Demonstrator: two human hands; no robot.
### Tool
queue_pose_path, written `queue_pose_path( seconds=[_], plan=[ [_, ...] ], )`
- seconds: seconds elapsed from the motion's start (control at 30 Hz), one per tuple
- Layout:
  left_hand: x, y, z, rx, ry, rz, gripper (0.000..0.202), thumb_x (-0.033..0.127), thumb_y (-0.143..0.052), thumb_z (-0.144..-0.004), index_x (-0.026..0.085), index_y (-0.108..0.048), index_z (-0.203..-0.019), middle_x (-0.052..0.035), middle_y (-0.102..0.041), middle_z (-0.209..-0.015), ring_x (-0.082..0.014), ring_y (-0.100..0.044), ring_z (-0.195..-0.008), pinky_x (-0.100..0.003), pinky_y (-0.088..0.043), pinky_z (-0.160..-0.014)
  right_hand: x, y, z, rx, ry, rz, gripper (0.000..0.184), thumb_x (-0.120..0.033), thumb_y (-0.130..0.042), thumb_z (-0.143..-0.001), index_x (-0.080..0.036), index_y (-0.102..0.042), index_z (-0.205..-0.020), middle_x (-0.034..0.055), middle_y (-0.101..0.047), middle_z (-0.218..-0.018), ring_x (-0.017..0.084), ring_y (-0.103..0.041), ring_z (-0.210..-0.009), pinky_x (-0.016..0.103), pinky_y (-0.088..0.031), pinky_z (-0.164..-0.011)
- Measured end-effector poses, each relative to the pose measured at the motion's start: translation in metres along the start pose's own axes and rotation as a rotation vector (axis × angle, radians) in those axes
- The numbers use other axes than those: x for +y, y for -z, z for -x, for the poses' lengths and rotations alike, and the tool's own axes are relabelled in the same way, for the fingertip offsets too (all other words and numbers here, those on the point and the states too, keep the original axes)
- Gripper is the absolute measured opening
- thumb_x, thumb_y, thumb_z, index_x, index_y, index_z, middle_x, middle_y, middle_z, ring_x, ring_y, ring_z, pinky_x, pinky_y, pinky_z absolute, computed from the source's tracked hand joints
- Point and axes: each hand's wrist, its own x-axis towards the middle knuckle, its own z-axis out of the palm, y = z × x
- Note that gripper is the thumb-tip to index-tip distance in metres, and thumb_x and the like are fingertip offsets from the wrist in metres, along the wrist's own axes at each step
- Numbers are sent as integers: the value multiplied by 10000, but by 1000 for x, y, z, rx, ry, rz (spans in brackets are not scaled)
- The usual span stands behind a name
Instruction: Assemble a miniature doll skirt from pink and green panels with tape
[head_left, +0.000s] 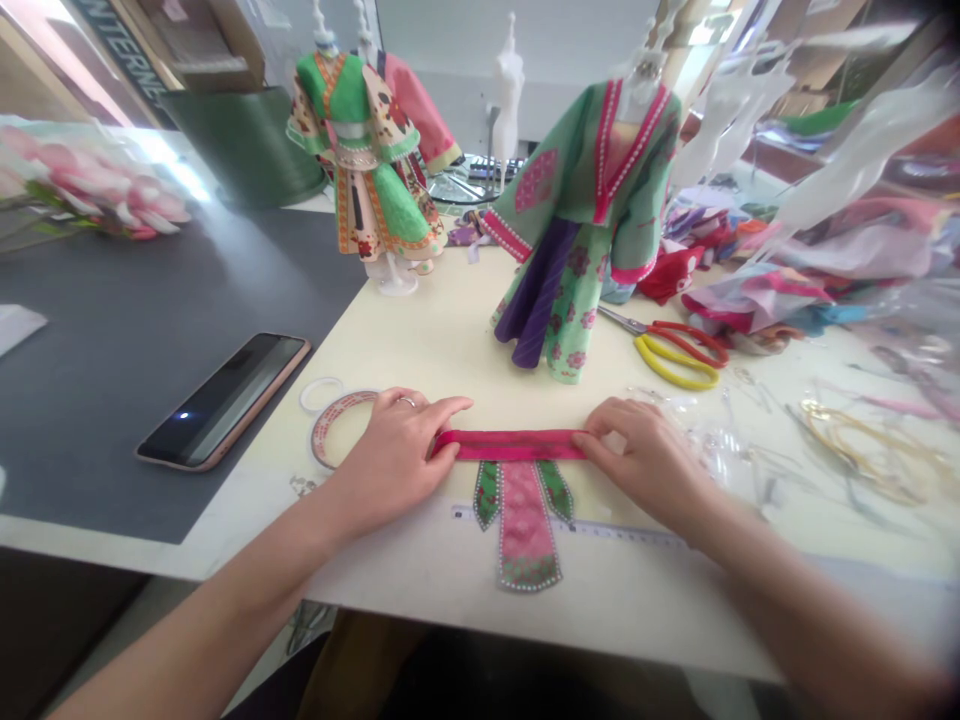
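A bright pink fabric band (pixel 517 445) is stretched flat between my two hands, low over the table. My left hand (pixel 409 445) pinches its left end between thumb and fingers, the index finger held out. At the other end, my right hand (pixel 630 440) pinches the band with thumb and fingertips. Below the band hangs a pink patterned panel (pixel 527 520) with beaded edges, flanked by two small green pointed flaps (pixel 556 490). A tape measure (pixel 622 533) runs behind and under the panel. Beside my left hand lies a roll of tape (pixel 327 430), partly covered by that hand.
Scissors (pixel 679 355) with red and yellow handles lie beyond my right hand. A doll-sized green robe (pixel 585 220) and another small outfit (pixel 367 170) stand on forms. A phone (pixel 225 400) rests on the grey mat (pixel 97 330). Fabric scraps (pixel 772 290) and wire loops (pixel 862 450) lie right.
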Motion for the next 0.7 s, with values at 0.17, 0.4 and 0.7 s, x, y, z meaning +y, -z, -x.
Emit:
queue_pose_path(
  seconds=[0.17, 0.4, 0.7],
  plan=[
    [0, 0, -1, -14, 10, 12, 373, 180, -492, -836, 176, -561, -1202, -14, -619, -744, -226, -540, -888, -429, -358, -926, 1, 0, 0, -3, -8, -7, 205, -262, -573, -834, -204, -553, -638, 16, -597, -694, 177, -530, -673, 356, -413, -709],
    [1, 0, 0, -4, 4, 22, 367, 175, -492, -834, 168, -566, -1193, -13, -625, -759, -217, -541, -873, -418, -357, -927, 1, 0, 0, -6, -27, -23, 206, -271, -567, -837, -208, -547, -642, 17, -599, -705, 180, -526, -687, 355, -413, -704],
    [1, 1, -2, -21, 29, 48, 371, 194, -491, -834, 193, -562, -1198, 4, -621, -713, -224, -534, -875, -419, -351, -933, 1, 0, -1, -5, -17, -28, 208, -261, -572, -832, -202, -540, -635, 16, -598, -689, 175, -526, -673, 349, -406, -692]
  ],
)
